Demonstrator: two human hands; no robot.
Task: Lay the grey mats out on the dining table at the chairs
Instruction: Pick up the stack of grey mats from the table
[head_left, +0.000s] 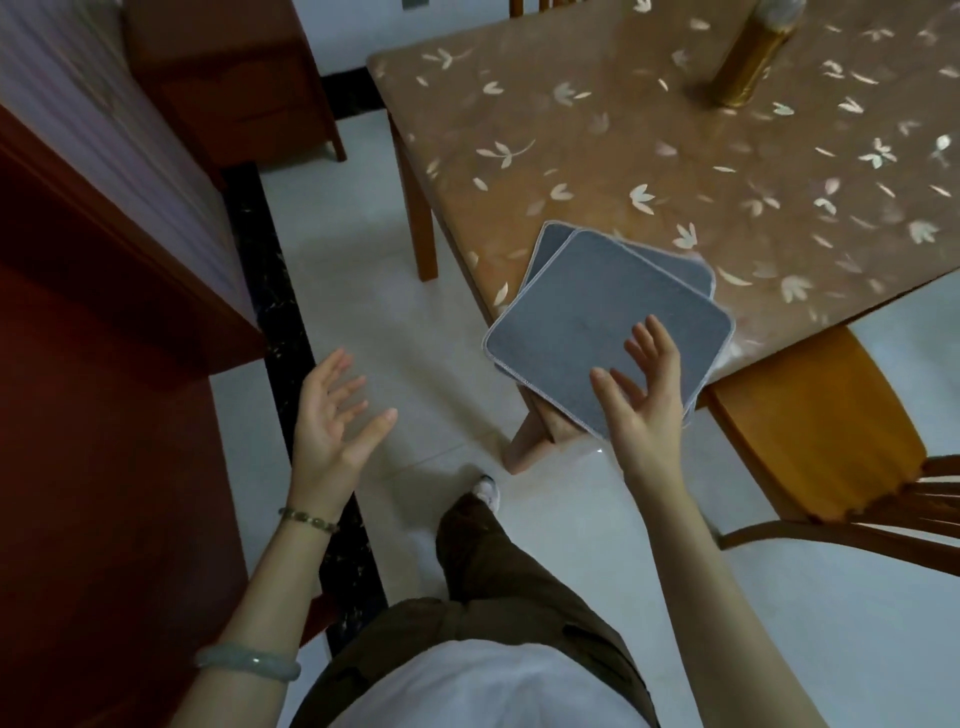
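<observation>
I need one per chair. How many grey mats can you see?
At least 2, stacked on the table corner: top mat overhanging the edge, lower mat skewed beneath. More edges peek below; others may be hidden.

No readable text or labels anywhere (only leaf patterns).

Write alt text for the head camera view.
A stack of grey mats sits on the near corner of a floral-covered dining table, overhanging its edge. The person's right hand and left hand reach forward, open and empty, beside a wooden chair.
</observation>
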